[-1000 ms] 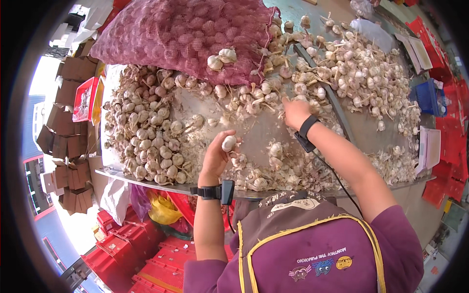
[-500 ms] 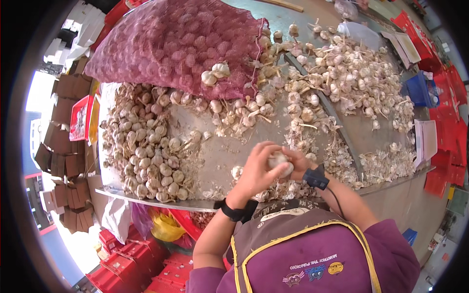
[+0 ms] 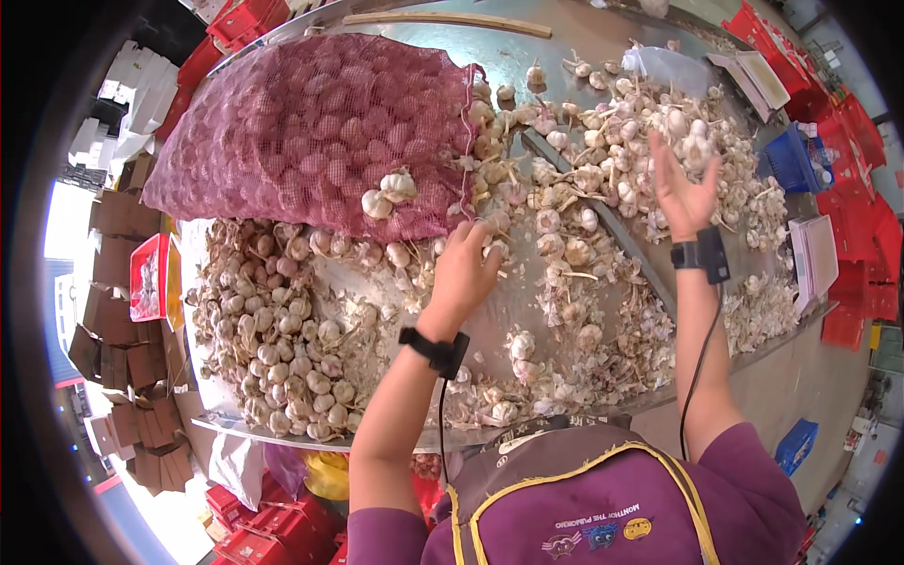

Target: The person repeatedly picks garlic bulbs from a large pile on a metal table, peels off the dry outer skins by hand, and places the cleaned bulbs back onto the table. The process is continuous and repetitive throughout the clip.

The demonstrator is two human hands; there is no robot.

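Note:
My left hand (image 3: 463, 273) reaches to the loose bulbs at the lower right corner of a purple mesh sack (image 3: 311, 132). Its fingers curl round a garlic bulb (image 3: 495, 249), partly hidden by them. Farther right, my right hand (image 3: 686, 196) is open, thumb and fingers apart, palm showing. Just past its fingertips are pale garlic bulbs (image 3: 695, 149), in front of or on a large heap of cleaned bulbs (image 3: 626, 141). Whether one is in the air I cannot tell. Two bulbs (image 3: 389, 192) rest on the sack. A pile of darker bulbs (image 3: 273, 330) lies left.
A grey bar (image 3: 603, 212) runs slantwise across the metal table. Peel scraps (image 3: 603, 348) cover its near edge. A wooden strip (image 3: 447, 19) lies at the back. A blue basket (image 3: 796, 160) and red crates (image 3: 852, 226) stand right; cardboard boxes (image 3: 118, 292) stand left.
My hands were together round a garlic bulb near the table's front edge. They have parted: the right went far right and opened, the left went forward to the bulbs by the sack.

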